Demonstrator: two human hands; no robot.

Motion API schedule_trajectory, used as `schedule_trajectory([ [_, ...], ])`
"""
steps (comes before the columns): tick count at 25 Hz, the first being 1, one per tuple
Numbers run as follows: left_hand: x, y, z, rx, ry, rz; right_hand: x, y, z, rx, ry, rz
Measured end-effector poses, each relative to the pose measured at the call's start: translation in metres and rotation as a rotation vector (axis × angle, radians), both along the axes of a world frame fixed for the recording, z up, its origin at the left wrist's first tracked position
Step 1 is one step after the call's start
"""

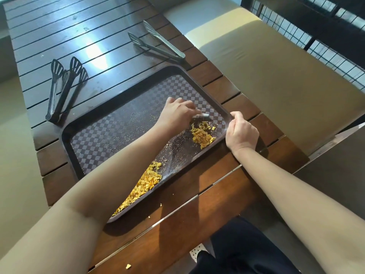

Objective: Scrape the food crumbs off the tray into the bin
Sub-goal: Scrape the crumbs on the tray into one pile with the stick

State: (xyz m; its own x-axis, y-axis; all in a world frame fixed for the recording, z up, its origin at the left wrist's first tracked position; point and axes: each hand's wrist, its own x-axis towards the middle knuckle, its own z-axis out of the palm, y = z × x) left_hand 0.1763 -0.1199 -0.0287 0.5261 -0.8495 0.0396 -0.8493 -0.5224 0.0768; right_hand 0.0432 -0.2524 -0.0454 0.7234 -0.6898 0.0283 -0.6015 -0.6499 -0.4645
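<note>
A dark checkered tray (110, 139) lies on the wooden table, its near edge overhanging the table's side. Yellow-orange food crumbs sit in two heaps: one (202, 133) near the tray's right corner, a longer one (142, 186) along the near rim. Fine specks are scattered across the middle. My left hand (177, 111) reaches over the tray and grips a small metal scraper (201, 115) just above the right heap. My right hand (240, 131) grips the tray's right corner rim. No bin is in view.
Two pairs of dark slotted tongs (63, 86) lie on the table left of the tray; a metal pair (158, 43) lies beyond it. A few crumbs (128, 266) lie on the table edge. A beige cushioned bench (276, 72) runs along the right.
</note>
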Motion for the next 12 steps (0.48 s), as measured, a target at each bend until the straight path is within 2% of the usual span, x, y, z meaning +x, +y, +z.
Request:
schedule_trajectory([
  [2,-0.001,-0.005,-0.001,0.023,0.067,0.045,0.0,0.0,0.0,-0.006,0.002,-0.001],
  [8,-0.008,0.019,0.01,0.07,0.106,-0.181,0.0,0.0,0.0,-0.01,-0.009,0.004],
  [12,-0.005,0.001,0.009,-0.011,0.055,-0.065,-0.001,0.0,0.002,0.006,0.007,0.012],
])
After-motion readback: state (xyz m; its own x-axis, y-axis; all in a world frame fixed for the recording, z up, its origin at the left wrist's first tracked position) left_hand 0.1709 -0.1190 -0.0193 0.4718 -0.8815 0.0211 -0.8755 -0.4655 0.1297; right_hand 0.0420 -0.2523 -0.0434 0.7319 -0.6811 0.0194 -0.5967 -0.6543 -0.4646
